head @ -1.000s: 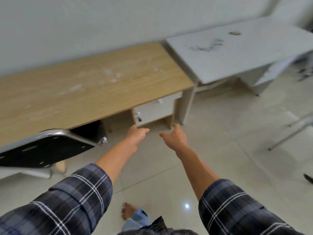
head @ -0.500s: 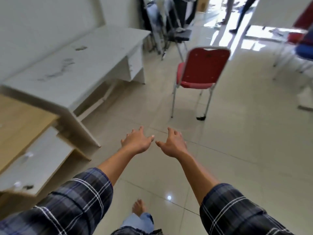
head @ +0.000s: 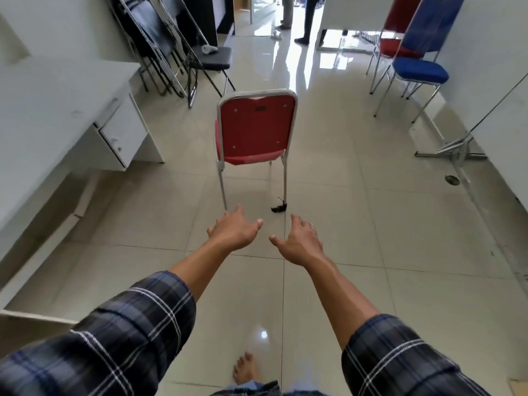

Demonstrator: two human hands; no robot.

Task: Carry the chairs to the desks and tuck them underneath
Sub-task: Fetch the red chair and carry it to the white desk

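Both hands are held out in front with nothing in them: the left hand (head: 233, 230) and the right hand (head: 297, 241) are open, fingers loosely spread, palms down, close together but not touching. They point at the back of a red chair (head: 255, 130), which stands on the tiled floor (head: 371, 224) straight ahead, its backrest facing the person and its seat turned away. The hands are not yet on it; they appear in front of its rear legs, still apart from the frame.

What has changed is the direction of view. A second ago the hands hung in front of a wooden desk with a black chair at its left edge, apparently part under the top; half a second ago the view was swinging round past the white desk, with the red chair off to the upper right. Now that chair is centred and nearer, so the person has turned from the desks and is walking to fetch it. I judge the next step to be a grasp on the top of the backrest.

The white desk (head: 57, 104) runs along the left side, its knee space open, a likely place for this chair. Further off, a blue chair (head: 414, 67) stands at the right wall and folding chairs (head: 160, 44) lean at the back left.
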